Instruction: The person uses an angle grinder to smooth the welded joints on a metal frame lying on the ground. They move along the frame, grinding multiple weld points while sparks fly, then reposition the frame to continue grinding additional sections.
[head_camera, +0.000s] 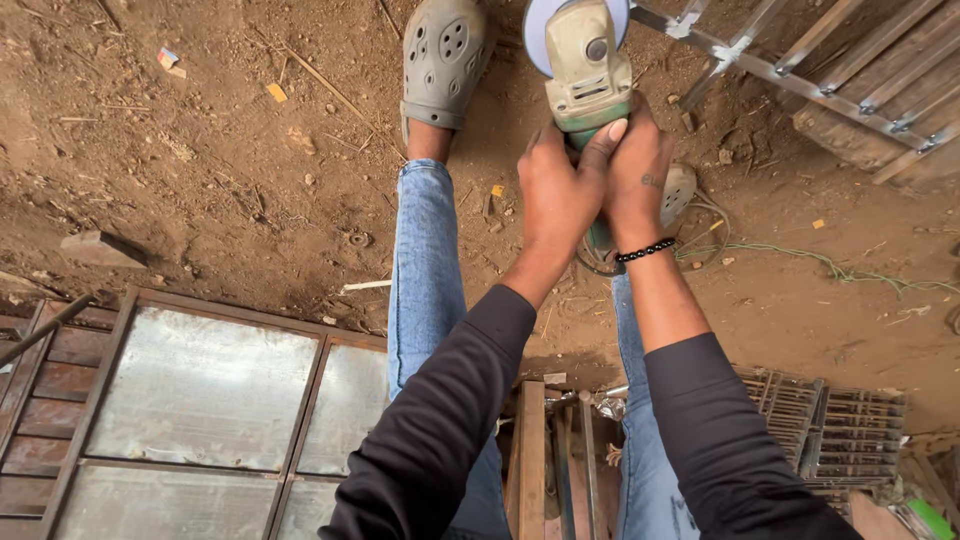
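Note:
An angle grinder (583, 62) with a beige head, green body and a pale disc points away from me at the top middle. My left hand (560, 190) wraps its body from the left. My right hand (640, 170), with a black bead bracelet at the wrist, grips the same body from the right. Both arms wear dark sleeves. Below them are my jeans-clad legs and a grey perforated clog (445, 55) on the dirt.
A metal frame with sheet panels (200, 400) lies at the lower left. A steel bar frame (800, 70) lies at the upper right. A wire grille (830, 430) and wooden slats (530, 460) sit near my feet. A green cord (830, 265) trails across the dirt.

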